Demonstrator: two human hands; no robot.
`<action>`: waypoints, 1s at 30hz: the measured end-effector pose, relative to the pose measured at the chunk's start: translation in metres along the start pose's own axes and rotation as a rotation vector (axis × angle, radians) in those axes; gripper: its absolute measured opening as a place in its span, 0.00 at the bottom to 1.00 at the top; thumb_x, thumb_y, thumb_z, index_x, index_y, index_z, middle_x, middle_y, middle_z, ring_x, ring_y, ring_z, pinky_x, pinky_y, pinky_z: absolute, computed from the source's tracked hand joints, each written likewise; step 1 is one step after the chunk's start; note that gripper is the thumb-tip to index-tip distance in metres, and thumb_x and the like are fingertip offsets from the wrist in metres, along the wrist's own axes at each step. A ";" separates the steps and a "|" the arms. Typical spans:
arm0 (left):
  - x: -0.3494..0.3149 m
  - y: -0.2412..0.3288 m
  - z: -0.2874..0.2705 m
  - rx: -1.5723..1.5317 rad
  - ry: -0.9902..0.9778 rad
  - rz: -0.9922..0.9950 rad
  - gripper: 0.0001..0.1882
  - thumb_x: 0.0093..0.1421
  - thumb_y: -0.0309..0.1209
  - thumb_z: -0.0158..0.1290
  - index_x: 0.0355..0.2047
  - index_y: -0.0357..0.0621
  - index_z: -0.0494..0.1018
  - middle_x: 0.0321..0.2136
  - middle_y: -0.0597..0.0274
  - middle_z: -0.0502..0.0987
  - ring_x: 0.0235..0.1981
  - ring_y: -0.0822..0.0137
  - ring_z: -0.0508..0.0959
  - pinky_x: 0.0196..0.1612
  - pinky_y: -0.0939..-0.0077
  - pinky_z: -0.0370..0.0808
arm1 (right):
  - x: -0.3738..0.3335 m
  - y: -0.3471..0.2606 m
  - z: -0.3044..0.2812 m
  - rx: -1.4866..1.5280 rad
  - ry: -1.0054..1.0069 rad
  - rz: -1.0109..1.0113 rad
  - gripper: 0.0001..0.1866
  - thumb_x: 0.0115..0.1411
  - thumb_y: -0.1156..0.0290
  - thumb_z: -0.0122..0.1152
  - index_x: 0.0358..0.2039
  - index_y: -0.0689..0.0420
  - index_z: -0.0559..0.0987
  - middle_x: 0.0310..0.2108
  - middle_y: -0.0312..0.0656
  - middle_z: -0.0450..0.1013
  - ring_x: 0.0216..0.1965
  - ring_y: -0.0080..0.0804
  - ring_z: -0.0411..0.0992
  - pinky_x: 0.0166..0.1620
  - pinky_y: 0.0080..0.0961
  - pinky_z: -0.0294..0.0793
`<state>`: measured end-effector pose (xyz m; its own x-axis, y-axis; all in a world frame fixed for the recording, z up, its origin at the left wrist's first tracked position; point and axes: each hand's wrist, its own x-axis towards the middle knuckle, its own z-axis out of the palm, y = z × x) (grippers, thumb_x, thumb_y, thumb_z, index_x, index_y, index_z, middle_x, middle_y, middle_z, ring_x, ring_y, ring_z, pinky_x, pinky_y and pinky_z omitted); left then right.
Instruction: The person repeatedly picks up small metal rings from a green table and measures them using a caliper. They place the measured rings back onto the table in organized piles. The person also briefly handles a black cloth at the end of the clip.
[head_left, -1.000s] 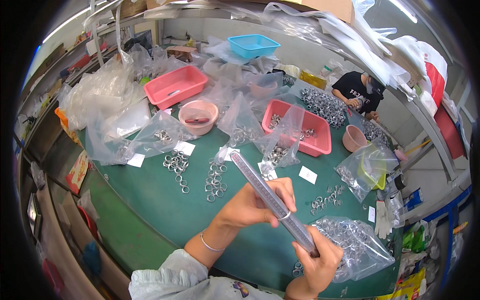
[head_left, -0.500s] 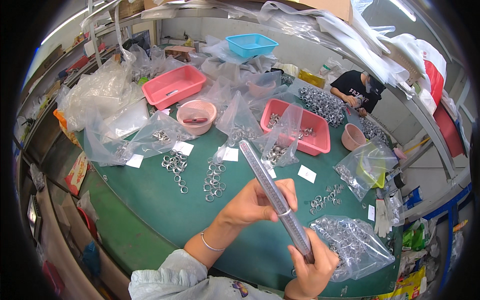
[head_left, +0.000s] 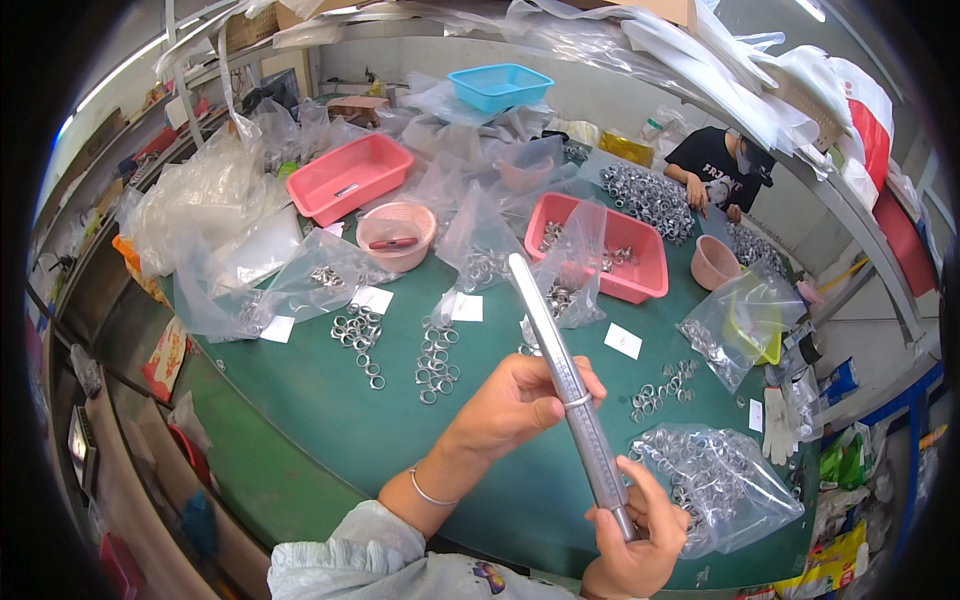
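Observation:
A silver ring mandrel (head_left: 556,350), tapered and marked with fine graduations, slants up and away above the table. My right hand (head_left: 645,535) is closed around its thick lower end. A plain-looking silver ring (head_left: 578,403) encircles the stick about midway, and my left hand (head_left: 515,405) pinches it there with thumb and fingers. Left of the mandrel, loose rings (head_left: 436,362) lie in a cluster on the green table (head_left: 330,425). A clear plastic bag (head_left: 725,490) full of rings rests just right of my right hand.
Pink trays (head_left: 350,180) and a pink basket (head_left: 395,237) stand toward the back, with white paper slips (head_left: 622,341) before them. More ring-filled bags (head_left: 735,330) lie around. At the far right a co-worker (head_left: 725,165) sits by a large heap of rings (head_left: 648,203).
The mandrel and both hands have shifted slightly right; the stick has rolled or tilted, its upper part now shining plain. The ring stays about midway. The co-worker's hands have moved.

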<state>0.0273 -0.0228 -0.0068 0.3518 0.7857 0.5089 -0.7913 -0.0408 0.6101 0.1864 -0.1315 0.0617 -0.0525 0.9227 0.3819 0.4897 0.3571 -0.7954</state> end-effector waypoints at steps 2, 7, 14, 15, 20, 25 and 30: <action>0.000 -0.002 -0.001 -0.027 0.002 -0.006 0.19 0.53 0.36 0.58 0.38 0.32 0.73 0.37 0.60 0.71 0.39 0.69 0.70 0.45 0.75 0.67 | -0.001 0.000 -0.003 0.042 -0.028 0.043 0.22 0.46 0.82 0.59 0.45 0.60 0.75 0.23 0.43 0.72 0.23 0.25 0.72 0.29 0.20 0.70; 0.000 -0.002 -0.002 -0.100 0.005 -0.063 0.20 0.54 0.36 0.58 0.40 0.32 0.72 0.37 0.61 0.71 0.39 0.70 0.70 0.44 0.75 0.67 | -0.001 0.005 -0.002 0.088 -0.050 0.035 0.22 0.48 0.82 0.56 0.47 0.62 0.73 0.23 0.41 0.73 0.22 0.23 0.70 0.29 0.18 0.69; 0.001 -0.008 -0.001 -0.187 0.011 -0.094 0.21 0.54 0.37 0.57 0.42 0.32 0.71 0.38 0.61 0.70 0.39 0.70 0.70 0.43 0.75 0.67 | -0.003 0.008 -0.008 0.292 -0.126 0.124 0.21 0.51 0.79 0.53 0.48 0.66 0.71 0.24 0.41 0.73 0.22 0.19 0.68 0.27 0.13 0.66; 0.000 -0.008 -0.002 -0.187 0.013 -0.090 0.21 0.54 0.37 0.57 0.42 0.32 0.71 0.38 0.61 0.70 0.39 0.70 0.70 0.43 0.75 0.67 | -0.002 0.009 -0.008 0.295 -0.131 0.122 0.21 0.51 0.79 0.53 0.48 0.66 0.71 0.24 0.41 0.73 0.22 0.19 0.68 0.27 0.13 0.65; 0.002 -0.004 0.007 -0.066 0.104 -0.101 0.23 0.49 0.43 0.61 0.37 0.37 0.73 0.28 0.62 0.66 0.29 0.68 0.66 0.30 0.77 0.63 | 0.002 0.009 -0.005 0.211 -0.094 -0.006 0.22 0.51 0.81 0.54 0.49 0.66 0.70 0.24 0.39 0.72 0.22 0.18 0.66 0.27 0.14 0.65; 0.003 -0.001 0.001 -0.113 -0.021 -0.075 0.22 0.47 0.37 0.63 0.38 0.34 0.74 0.30 0.64 0.67 0.36 0.70 0.69 0.40 0.77 0.66 | 0.008 0.018 -0.008 0.112 -0.122 0.024 0.19 0.45 0.79 0.60 0.40 0.69 0.73 0.19 0.43 0.70 0.18 0.24 0.68 0.23 0.18 0.64; 0.003 0.000 0.004 -0.050 0.008 -0.046 0.20 0.47 0.33 0.63 0.37 0.33 0.74 0.30 0.65 0.67 0.35 0.70 0.69 0.40 0.77 0.66 | 0.017 0.029 0.001 0.006 -0.127 -0.100 0.20 0.45 0.77 0.62 0.41 0.68 0.72 0.15 0.41 0.67 0.14 0.23 0.67 0.20 0.16 0.62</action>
<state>0.0302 -0.0229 -0.0026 0.3847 0.7910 0.4758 -0.7983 0.0264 0.6017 0.1992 -0.1054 0.0444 -0.2109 0.8933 0.3970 0.4713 0.4487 -0.7593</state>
